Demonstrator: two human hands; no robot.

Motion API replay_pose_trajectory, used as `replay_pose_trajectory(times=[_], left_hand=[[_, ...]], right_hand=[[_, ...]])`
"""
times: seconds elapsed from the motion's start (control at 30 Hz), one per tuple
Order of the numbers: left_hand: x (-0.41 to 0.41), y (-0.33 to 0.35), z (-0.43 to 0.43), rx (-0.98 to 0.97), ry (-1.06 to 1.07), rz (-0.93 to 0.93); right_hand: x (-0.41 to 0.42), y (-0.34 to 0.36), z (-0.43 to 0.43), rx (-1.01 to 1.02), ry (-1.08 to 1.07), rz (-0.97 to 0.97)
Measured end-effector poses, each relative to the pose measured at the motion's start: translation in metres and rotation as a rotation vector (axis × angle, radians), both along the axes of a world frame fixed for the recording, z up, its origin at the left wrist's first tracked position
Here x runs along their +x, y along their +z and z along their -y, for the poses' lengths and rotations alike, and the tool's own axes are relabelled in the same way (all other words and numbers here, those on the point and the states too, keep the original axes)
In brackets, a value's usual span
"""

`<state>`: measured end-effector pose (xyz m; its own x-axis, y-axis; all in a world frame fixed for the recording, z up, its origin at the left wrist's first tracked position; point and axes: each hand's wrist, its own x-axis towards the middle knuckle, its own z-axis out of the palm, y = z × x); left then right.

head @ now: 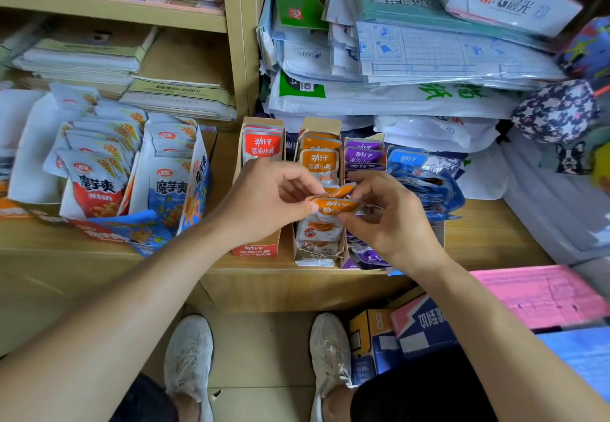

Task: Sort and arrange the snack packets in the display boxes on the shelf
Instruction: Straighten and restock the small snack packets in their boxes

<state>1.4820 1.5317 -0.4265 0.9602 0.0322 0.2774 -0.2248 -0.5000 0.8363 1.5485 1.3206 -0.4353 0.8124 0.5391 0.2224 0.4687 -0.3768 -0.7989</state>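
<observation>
Both hands hold small orange snack packets [335,205] just above the orange display box [318,256] at the middle of the wooden shelf. My left hand [267,200] pinches the packets' left end, and my right hand [392,220] pinches their right end. Upright orange packets [319,160] fill the back of that box. A red-packet box [255,250] stands to its left, partly behind my left hand. Purple packets [363,154] and blue packets [407,159] stand in rows to the right.
Two larger open boxes of red [95,187] and blue konjac packets [170,187] stand on the shelf's left. Stacked paper and plastic folders [412,68] pile up behind the boxes. Cardboard cartons [406,332] sit on the floor by my shoes, pink paper [541,296] at right.
</observation>
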Motion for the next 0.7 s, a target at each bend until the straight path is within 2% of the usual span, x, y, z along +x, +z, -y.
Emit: replay_pose_trajectory(times=[0.17, 0.33, 0.37, 0.43, 0.5, 0.6, 0.63, 0.7], left_hand=[[-0.004, -0.002, -0.001, 0.017, -0.018, -0.073], [-0.008, 0.000, -0.008, 0.005, -0.196, -0.301], [-0.006, 0.002, -0.011, -0.018, -0.215, -0.315], [0.000, 0.002, -0.017, -0.013, -0.122, -0.235], [0.010, -0.004, -0.018, 0.189, 0.009, -0.152], [0.020, -0.019, -0.011, 0.639, 0.027, -0.185], [0.022, -0.023, -0.010, 0.703, 0.032, -0.188], [0.026, -0.023, -0.011, 0.635, 0.061, -0.136]], right_hand=[[0.002, -0.001, 0.001, -0.007, -0.011, -0.109], [-0.007, -0.003, 0.008, -0.244, 0.161, 0.024], [-0.010, -0.002, 0.010, -0.251, 0.168, 0.037], [-0.013, 0.000, 0.012, -0.256, 0.167, 0.051], [-0.016, 0.001, 0.012, -0.262, 0.172, 0.082], [-0.020, 0.001, 0.012, -0.273, 0.167, 0.145], [-0.020, 0.001, 0.013, -0.276, 0.164, 0.164], [-0.020, -0.001, 0.013, -0.277, 0.149, 0.202]])
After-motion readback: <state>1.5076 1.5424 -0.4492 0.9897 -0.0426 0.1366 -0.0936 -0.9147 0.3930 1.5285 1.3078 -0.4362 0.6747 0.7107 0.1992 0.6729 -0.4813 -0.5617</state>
